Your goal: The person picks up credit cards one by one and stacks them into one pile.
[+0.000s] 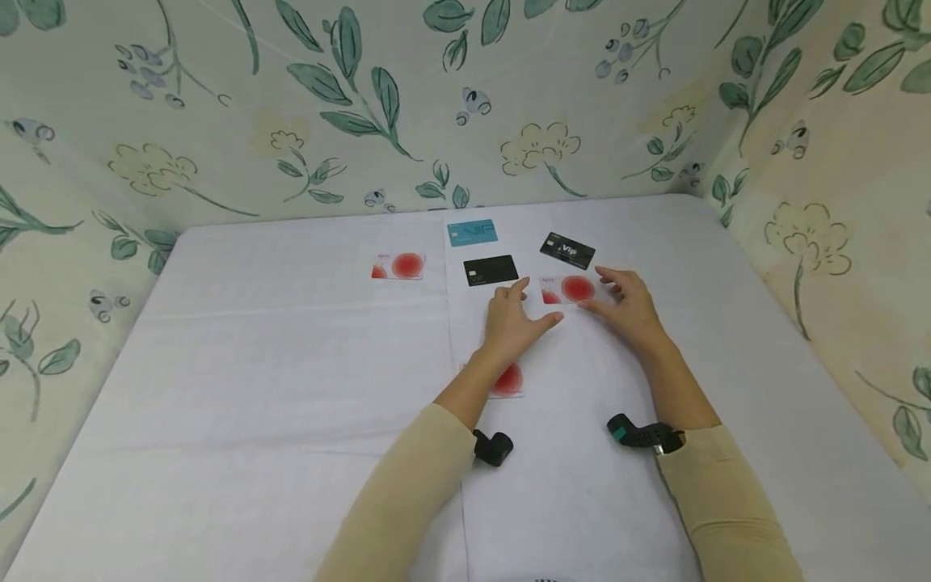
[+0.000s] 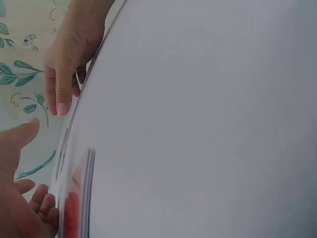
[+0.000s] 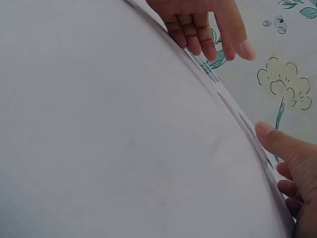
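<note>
Looking forward and down from the head, standing well back, taking in a broad spread of white tabletop [image 1: 291, 485], the floral wall covering [image 1: 240, 105], the black left-wrist camera [image 1: 496, 449] and the black right-wrist camera [image 1: 640, 433]. From the left wrist, skimming low and close along the tabletop, tipped sideways, putting the wall covering at left; from the right wrist, likewise skimming, putting it at upper right. Sharing across all three: left hand [image 1: 512, 323], right hand [image 1: 631, 314], tabletop, wall covering.

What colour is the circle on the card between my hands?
The circle is red; it shows best in the head view.
</note>
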`<state>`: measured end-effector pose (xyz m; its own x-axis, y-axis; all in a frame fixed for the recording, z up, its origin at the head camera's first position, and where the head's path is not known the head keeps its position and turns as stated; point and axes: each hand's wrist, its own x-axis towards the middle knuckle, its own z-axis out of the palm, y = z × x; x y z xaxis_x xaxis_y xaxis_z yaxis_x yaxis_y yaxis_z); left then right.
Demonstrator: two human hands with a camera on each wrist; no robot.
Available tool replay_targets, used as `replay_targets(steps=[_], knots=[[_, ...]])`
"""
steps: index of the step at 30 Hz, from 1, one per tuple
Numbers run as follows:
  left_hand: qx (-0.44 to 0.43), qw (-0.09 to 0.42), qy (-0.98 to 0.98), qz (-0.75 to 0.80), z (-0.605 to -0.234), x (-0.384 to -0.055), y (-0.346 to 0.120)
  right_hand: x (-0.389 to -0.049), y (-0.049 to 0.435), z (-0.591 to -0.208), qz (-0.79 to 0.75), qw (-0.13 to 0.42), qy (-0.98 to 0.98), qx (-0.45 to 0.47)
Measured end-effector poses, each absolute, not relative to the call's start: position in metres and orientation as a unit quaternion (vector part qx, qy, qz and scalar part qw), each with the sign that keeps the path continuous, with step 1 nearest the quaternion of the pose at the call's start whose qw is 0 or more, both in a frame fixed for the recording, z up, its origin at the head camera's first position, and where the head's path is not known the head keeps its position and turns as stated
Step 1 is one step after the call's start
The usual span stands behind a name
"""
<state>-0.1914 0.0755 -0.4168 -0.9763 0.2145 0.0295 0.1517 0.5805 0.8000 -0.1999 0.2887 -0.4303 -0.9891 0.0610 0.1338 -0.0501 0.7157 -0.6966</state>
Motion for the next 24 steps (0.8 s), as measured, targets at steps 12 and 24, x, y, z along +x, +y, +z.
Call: replay_targets(steps=[12, 24], knots=[[0.034, 0.004, 0.937, 0.349, -0.428, -0.2, 0.101, -0.203, 0.296, -0.44, 0.312, 0.068, -0.948, 0.006], [-0.007, 0.039, 0.98, 0.197, -0.427, -0.212, 0.117, -0.209, 0.291, -0.438, 0.256, 0.044, -0.966, 0.006]])
